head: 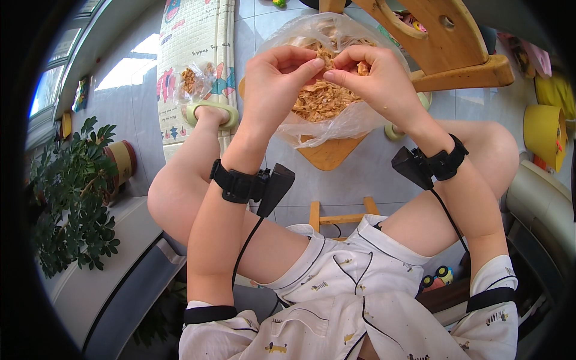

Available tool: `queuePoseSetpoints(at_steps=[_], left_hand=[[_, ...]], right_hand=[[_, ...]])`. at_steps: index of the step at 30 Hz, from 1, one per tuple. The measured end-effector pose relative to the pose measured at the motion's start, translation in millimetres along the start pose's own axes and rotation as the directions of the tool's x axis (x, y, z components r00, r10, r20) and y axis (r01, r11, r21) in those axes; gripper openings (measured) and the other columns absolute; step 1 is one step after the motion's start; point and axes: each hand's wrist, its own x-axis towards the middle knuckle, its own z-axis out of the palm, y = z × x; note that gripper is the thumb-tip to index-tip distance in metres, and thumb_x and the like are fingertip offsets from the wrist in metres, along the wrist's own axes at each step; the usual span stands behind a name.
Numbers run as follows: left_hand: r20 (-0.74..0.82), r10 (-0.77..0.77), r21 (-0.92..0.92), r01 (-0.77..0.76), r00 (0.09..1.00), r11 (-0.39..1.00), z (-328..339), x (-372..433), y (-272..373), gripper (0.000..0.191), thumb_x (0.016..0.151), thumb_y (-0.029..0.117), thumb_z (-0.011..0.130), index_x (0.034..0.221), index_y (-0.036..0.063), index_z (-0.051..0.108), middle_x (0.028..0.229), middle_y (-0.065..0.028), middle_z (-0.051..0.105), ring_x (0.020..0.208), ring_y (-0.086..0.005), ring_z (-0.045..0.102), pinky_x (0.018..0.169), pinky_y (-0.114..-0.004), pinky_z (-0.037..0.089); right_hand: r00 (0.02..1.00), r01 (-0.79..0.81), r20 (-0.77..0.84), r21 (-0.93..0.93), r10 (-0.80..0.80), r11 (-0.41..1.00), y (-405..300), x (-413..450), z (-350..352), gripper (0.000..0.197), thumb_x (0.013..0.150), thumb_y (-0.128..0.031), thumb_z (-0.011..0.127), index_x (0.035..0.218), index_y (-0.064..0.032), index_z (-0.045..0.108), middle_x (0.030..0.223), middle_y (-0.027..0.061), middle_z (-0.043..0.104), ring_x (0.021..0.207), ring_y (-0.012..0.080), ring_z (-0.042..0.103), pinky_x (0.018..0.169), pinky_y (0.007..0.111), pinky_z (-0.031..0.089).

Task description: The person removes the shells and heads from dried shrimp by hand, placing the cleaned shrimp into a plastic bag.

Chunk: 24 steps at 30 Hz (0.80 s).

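Note:
My left hand and my right hand meet over a large clear plastic bag. Between their fingertips they pinch a small orange-brown piece of fibrous food. A second, chunkier piece is tucked into the fingers of my right hand. Below, the bag lies spread wide and holds a heap of shredded food of the same colour; its exact kind I cannot tell. My hands cover part of the heap. Under the bag shows a wooden seat.
A wooden chair back rises just beyond my right hand. On a printed mat at left lies a small plastic bag of food. A leafy potted plant stands left, a yellow bucket right. Cables run from both wrist devices.

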Motion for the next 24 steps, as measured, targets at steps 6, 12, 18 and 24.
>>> queuePoseSetpoints(at_steps=[6,12,18,24], left_hand=[[0.015,-0.060,-0.123,0.061,0.998,0.991,2,1,2,0.018,0.082,0.009,0.065,0.092,-0.0057,0.065,0.080,-0.0105,0.067,0.074,-0.0138,0.066,0.062,-0.022,0.054],[0.004,0.016,0.020,-0.016,1.000,1.000,3,0,0,0.018,0.082,0.010,0.066,0.092,-0.0052,0.065,0.079,-0.0095,0.067,0.070,-0.0130,0.066,0.062,-0.022,0.054],[0.070,-0.011,-0.017,0.012,0.997,1.000,-5,3,5,0.018,0.082,0.011,0.066,0.091,-0.0048,0.066,0.079,-0.0092,0.067,0.069,-0.0111,0.064,0.061,-0.021,0.054],[0.068,-0.010,0.106,0.002,0.998,0.994,-13,5,-3,0.025,0.082,0.013,0.067,0.100,-0.0039,0.065,0.083,-0.0082,0.067,0.077,-0.0109,0.064,0.068,-0.022,0.051]], right_hand=[[0.999,-0.032,-0.020,0.098,0.034,0.995,9,1,1,0.017,0.078,-0.014,0.068,0.080,0.0022,0.064,0.069,0.0008,0.058,0.062,0.0053,0.048,0.055,0.021,0.039],[1.000,-0.015,0.006,-0.002,0.015,1.000,2,-1,0,0.017,0.077,-0.014,0.067,0.077,0.0025,0.062,0.068,-0.0002,0.058,0.062,0.0060,0.049,0.055,0.021,0.039],[0.977,-0.210,0.086,0.217,0.196,0.953,2,2,-11,0.018,0.077,-0.020,0.067,0.076,-0.0020,0.064,0.068,-0.0004,0.058,0.057,0.0068,0.048,0.051,0.021,0.037],[0.909,-0.409,0.287,0.466,0.303,0.784,12,9,-18,0.014,0.080,-0.022,0.067,0.081,-0.0088,0.064,0.066,-0.0048,0.053,0.055,0.0016,0.040,0.048,0.017,0.028]])
